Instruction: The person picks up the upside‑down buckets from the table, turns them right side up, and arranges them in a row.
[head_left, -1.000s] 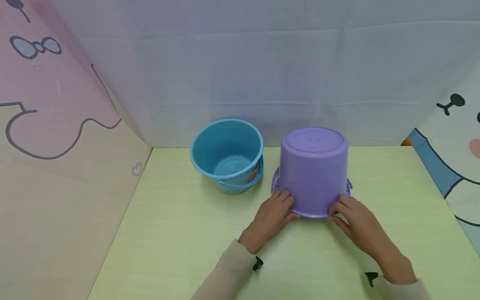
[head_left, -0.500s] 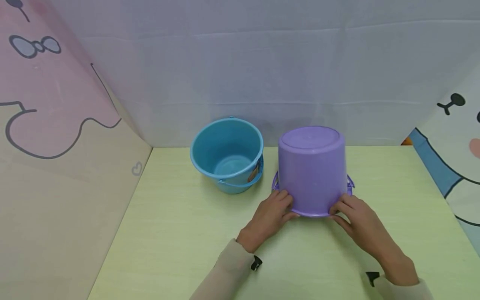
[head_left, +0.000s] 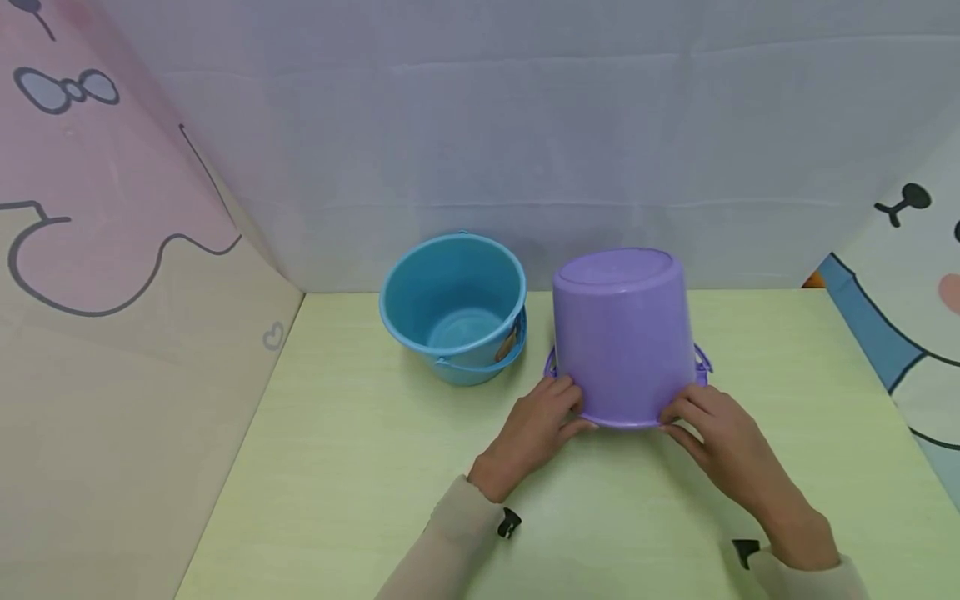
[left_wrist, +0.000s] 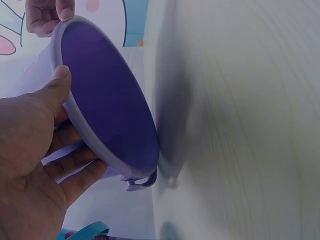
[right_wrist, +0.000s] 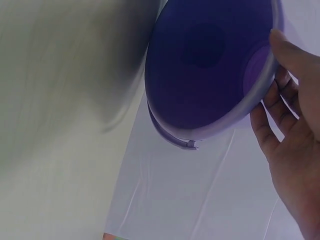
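A purple bucket (head_left: 621,342) is upside down and tilted, its base up and its near rim raised off the table. My left hand (head_left: 534,427) pinches the near rim on the left side; in the left wrist view the thumb lies on the rim (left_wrist: 82,124) and the fingers spread along the outer wall. With my right hand (head_left: 723,446) I grip the same rim on the right, thumb at its inner edge in the right wrist view. The dark inside of the bucket (right_wrist: 210,65) shows there. Its handle (right_wrist: 167,135) hangs by the rim.
Left of the purple bucket stands a light blue bucket (head_left: 461,308), upright with its mouth up and its handle (head_left: 480,368) hanging down in front. The pale green table (head_left: 360,483) meets a white cloth backdrop (head_left: 480,133) behind and printed panels at both sides.
The purple bucket has tipped a little further, its base shifting slightly back and to the left. Both hands keep their hold on the rim. The blue bucket has not moved.
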